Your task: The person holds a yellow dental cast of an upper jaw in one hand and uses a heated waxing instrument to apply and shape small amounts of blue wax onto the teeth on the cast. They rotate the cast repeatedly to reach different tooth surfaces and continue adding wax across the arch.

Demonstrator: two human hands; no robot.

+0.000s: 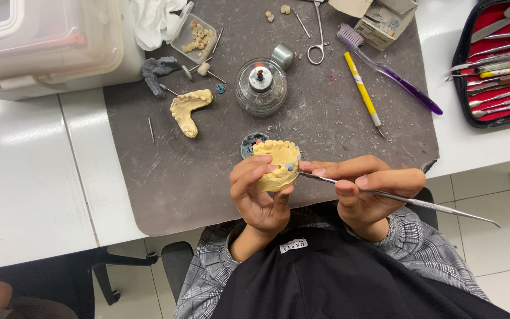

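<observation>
The left hand is curled around a yellow plaster dental model, its fingers wrapped over the near side and the thumb pressed up against the underside, so the cast is held just above the front edge of the grey mat that covers the white worktop. The right hand is closed in a pen-like grip on a slim metal carving instrument, whose tip meets the teeth on the right side of the model (a few small bluish spots show there) while the long handle runs out past the hand to the right. Farther back on the mat lies a second plaster cast, well apart from the hands, and beside it stands a round glass spirit lamp. To the right of the lamp rest a yellow-handled tool and a purple toothbrush, side by side. A red-lined case of metal instruments lies open at the right edge of the worktop, and a clear plastic box sits at the back left.
</observation>
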